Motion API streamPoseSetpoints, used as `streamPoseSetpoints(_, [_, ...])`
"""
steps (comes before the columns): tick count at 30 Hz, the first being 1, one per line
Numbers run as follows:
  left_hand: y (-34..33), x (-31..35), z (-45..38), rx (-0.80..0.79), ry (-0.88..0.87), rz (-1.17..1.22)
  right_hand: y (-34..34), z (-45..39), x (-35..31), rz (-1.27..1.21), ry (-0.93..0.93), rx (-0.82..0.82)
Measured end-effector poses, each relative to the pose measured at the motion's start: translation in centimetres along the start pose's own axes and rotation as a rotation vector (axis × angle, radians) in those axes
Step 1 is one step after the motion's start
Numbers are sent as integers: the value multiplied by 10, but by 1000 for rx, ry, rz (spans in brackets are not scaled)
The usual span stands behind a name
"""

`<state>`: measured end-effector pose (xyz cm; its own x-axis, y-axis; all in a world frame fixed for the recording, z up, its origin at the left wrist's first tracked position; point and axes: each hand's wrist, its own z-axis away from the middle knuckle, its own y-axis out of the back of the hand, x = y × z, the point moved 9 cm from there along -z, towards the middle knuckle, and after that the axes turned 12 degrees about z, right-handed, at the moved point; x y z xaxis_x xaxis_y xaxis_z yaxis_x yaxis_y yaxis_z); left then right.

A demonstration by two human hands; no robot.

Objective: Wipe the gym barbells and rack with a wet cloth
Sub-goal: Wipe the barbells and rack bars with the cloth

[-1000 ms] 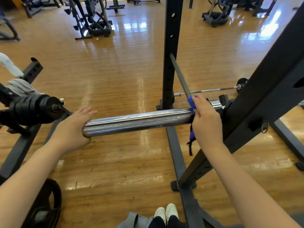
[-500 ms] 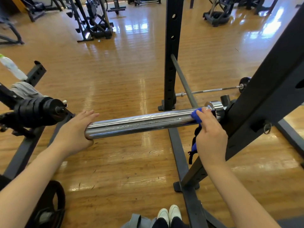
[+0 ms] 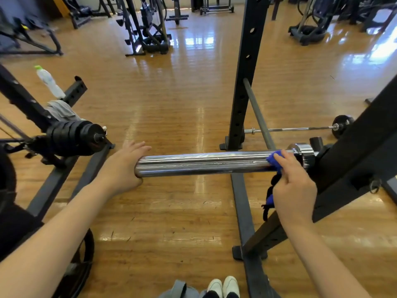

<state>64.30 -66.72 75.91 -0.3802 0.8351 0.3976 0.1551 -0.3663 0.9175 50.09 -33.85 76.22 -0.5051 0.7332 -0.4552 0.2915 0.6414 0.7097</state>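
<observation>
Where sunlight glares off the glossy wooden floor [image 3: 182, 108], black gym machines [image 3: 148, 26] line the far end of the room. The chrome barbell [image 3: 204, 163] rests on the black rack [image 3: 247, 72]. The left hand [image 3: 122, 168] lies flat and relaxed against the bar's end; the right hand [image 3: 293, 188] presses a blue cloth [image 3: 274, 160], gripped, near the collar.

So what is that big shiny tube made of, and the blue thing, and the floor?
The barbell sleeve looks like polished, chrome-like metal: it mirrors the light in long bright streaks. The blue cloth under the right hand looks like soft fabric, bunched with ends hanging down; wetness can't be judged. The floor looks like glossy wood planks, possibly laminate, reflecting the windows.
</observation>
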Motion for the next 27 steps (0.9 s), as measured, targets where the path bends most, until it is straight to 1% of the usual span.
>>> streamPoseSetpoints(4, [-2, 0, 0, 9, -14, -16, -5, -20, -6, -9, 19, -16])
streamPoseSetpoints(7, [-1, -1, -1, 17, -25, -31, -10, -23, -13, 51, 86, 32])
streamPoseSetpoints(10, [-2, -2, -2, 27, -34, -74, -12, -8, -7, 100, 116, 64])
streamPoseSetpoints(12, [-2, -3, -3, 30, -27, -143, -9, 4, -1, 108, 114, 70])
streamPoseSetpoints(14, [-1, -2, 0, 48, -8, -271, -6, 10, 1, 103, 123, 47])
streamPoseSetpoints(16, [-1, 3, 8, 122, -25, -385, -5, 11, 2, 93, 123, 19])
streamPoseSetpoints(18, [-3, 8, 18, 212, -73, -377, -7, 11, 4, 82, 102, 4])
streamPoseSetpoints(21, [-2, 12, 22, 357, -190, -363, -9, 15, 2, 110, 84, 46])
streamPoseSetpoints(23, [-4, 10, 19, 396, -232, -367, -11, 11, -4, 146, 94, 52])
streamPoseSetpoints(24, [-5, 8, 16, 384, -222, -364, -12, 4, -6, 154, 97, 38])
streamPoseSetpoints(25, [-6, 6, 11, 336, -189, -352, -13, -5, -8, 151, 93, 13])
streamPoseSetpoints(27, [-8, -1, 2, 196, -93, -324, -15, -20, -10, 124, 81, -43])
